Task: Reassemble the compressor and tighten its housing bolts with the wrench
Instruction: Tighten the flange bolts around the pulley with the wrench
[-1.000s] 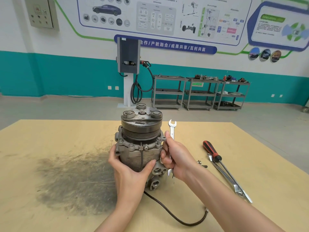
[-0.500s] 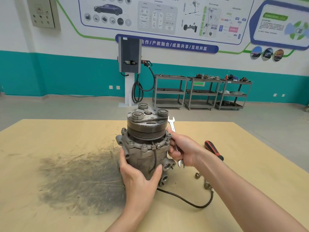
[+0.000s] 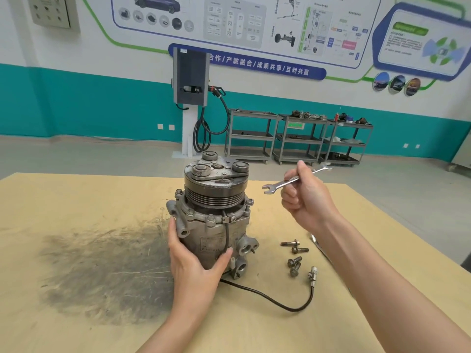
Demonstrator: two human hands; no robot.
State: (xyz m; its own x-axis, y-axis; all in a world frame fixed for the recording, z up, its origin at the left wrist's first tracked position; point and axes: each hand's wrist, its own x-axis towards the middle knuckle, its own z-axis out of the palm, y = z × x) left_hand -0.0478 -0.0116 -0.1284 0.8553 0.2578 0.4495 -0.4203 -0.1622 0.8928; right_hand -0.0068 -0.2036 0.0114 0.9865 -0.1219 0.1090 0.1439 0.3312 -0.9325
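Bolts (image 3: 295, 256), 4, loose right of compressor (image 3: 214, 215), cable (image 3: 267, 296) trailing, wrench (image 3: 293, 180) raised

Left hand (image 3: 196, 261) cupped, right hand (image 3: 309, 200) seemingly fisted

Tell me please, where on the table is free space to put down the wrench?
Bare wood lies behind the compressor up to the far table edge, and on the near right, between the cable and the right forearm. The far left beyond the dark stain is free too. It is crowded right of the compressor: four loose bolts and the cable's plug.
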